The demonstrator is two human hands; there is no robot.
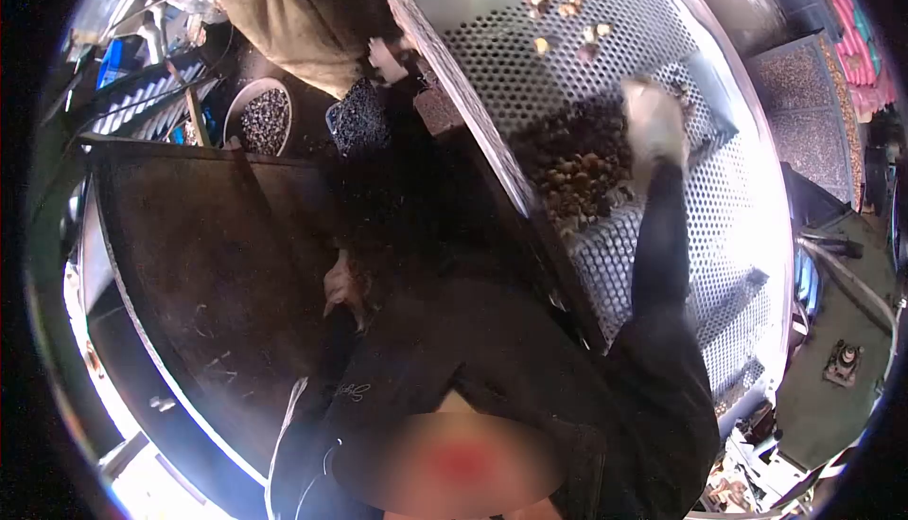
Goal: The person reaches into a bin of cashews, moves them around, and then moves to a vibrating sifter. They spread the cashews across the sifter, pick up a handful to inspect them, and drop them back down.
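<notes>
My right hand (654, 123), in a pale glove and smeared by motion, is over a perforated metal tray (605, 42). Just left of it lies a heap of small brown and yellowish nut-like pieces (579, 179); the glove overlaps the heap's edge, and its fingers are too blurred to show a grip. Paler pieces (567, 9) are scattered at the far end of the tray. Low beside my dark clothing, my left hand (346, 288) is in shadow near a large dark panel (208, 246). Its fingers look apart, with nothing visible in them.
A round bucket (262, 118) of dark and light bits stands at the far left, beside a draped tan sack (293, 23). The tray's long metal side (463, 94) runs close by me. Beyond its right rim is green machinery (832, 331) and a spread of small grains (794, 85).
</notes>
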